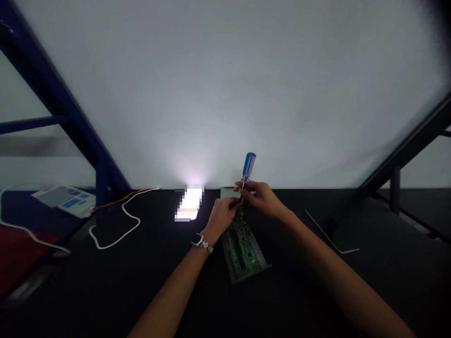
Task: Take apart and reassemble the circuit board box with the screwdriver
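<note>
A screwdriver with a clear blue handle stands nearly upright, tilted slightly right, over the far end of a green circuit board in a metal frame. The fingers of my right hand are closed around its shaft just below the handle. Beside the lower shaft, my left hand rests at the board's far part with its fingers bent together. What those fingers pinch, if anything, is hidden, and so is the screwdriver's tip. A metal watch is on my left wrist.
A brightly lit, pixelated panel stands left of the board. Farther left, a white cable curls over the black table. A thin bent metal strip lies to the right. Behind is a pale wall, with a blue frame at left.
</note>
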### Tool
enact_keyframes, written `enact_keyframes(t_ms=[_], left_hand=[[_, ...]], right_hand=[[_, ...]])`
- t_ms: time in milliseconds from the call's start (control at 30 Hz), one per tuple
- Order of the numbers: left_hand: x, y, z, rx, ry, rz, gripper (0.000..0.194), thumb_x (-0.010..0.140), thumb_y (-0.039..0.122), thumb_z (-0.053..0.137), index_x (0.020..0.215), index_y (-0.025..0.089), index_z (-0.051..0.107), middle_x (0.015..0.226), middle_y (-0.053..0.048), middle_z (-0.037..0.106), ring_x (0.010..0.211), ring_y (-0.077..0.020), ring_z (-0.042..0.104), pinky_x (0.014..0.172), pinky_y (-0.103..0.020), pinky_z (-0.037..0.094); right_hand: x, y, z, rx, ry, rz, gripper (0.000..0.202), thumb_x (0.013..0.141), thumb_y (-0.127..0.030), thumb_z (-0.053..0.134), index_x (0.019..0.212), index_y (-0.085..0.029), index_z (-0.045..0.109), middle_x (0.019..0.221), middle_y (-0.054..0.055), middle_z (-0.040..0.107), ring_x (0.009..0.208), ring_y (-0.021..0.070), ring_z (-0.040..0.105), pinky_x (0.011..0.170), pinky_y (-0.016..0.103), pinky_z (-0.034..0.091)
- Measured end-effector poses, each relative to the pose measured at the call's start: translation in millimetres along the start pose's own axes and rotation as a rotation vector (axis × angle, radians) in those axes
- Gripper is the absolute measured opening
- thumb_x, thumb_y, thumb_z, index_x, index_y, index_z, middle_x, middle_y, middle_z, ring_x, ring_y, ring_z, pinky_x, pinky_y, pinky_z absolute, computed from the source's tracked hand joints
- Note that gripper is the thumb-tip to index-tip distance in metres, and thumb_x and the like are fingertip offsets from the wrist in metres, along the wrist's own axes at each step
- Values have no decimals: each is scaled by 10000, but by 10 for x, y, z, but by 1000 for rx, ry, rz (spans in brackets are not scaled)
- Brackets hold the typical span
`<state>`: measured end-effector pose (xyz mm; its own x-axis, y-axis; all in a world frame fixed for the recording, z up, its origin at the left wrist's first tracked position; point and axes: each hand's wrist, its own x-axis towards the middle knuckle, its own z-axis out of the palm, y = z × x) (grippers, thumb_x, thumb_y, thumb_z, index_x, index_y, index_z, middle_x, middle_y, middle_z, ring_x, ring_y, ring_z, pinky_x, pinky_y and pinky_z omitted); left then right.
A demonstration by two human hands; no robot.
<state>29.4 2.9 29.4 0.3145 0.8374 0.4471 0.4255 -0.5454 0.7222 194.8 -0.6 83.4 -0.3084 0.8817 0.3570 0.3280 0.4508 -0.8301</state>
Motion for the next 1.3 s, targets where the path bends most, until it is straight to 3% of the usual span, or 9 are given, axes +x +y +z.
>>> enact_keyframes(t_ms=[100,233,333,467,567,633,733,967,1300], left_hand=[[3,7,-11,-23,-10,-5,167,882,262,602,963,204,737,874,-33,757,764,-190,687,725,-288,490],[15,33,2,-107,84,-28,161,799,274,708,930,182,703,884,-34,740,791,-181,682,711,-267,503],[26,49,26,-146,138,-58,158,787,314,721,838,169,687,789,-17,722,720,-165,665,646,-248,489],[23,44,40,-118,140,-63,173,830,330,671,789,165,707,721,-9,717,668,-162,645,615,-250,469],[9,32,22,-110,98,-31,162,864,298,630,873,178,739,816,-23,749,733,-178,669,672,-264,488],[1,26,6,-97,61,-18,189,889,291,596,938,187,747,856,-28,757,748,-182,676,694,-273,494],[-2,22,-14,-85,10,-5,227,919,296,552,1000,201,742,863,-25,758,741,-180,679,706,-284,500],[13,43,-34,-142,67,-21,165,836,253,666,979,179,700,922,-42,742,822,-176,688,764,-282,528],[-13,53,34,-74,122,-45,141,847,300,664,832,172,722,790,-19,744,718,-169,673,693,-265,506]], right_hand=[[1,-13,-45,-35,-16,10,234,883,-363,566,946,-173,687,860,57,723,692,174,657,621,292,502],[26,37,15,-148,150,-27,270,831,-393,636,680,-170,615,647,12,649,617,157,604,579,267,447],[53,88,98,-155,248,-11,365,783,-447,685,604,-186,502,545,-28,540,506,114,491,491,245,367],[74,103,117,-183,273,-18,367,786,-452,685,612,-185,504,554,-29,524,527,109,467,501,243,365],[67,71,38,-140,142,-40,230,823,-405,655,836,-175,653,786,36,675,667,149,590,541,251,435],[53,49,-24,-89,39,-32,257,847,-372,629,1018,-188,680,960,73,706,751,174,639,547,260,477],[31,31,-75,-6,-36,13,301,877,-353,587,1116,-191,674,997,92,714,777,194,666,550,283,524],[35,30,-47,-118,59,-40,207,840,-376,639,854,-176,692,756,36,692,668,170,626,619,295,506],[29,51,66,-186,237,-61,375,793,-465,678,629,-196,474,553,-40,497,511,105,445,493,246,356]])
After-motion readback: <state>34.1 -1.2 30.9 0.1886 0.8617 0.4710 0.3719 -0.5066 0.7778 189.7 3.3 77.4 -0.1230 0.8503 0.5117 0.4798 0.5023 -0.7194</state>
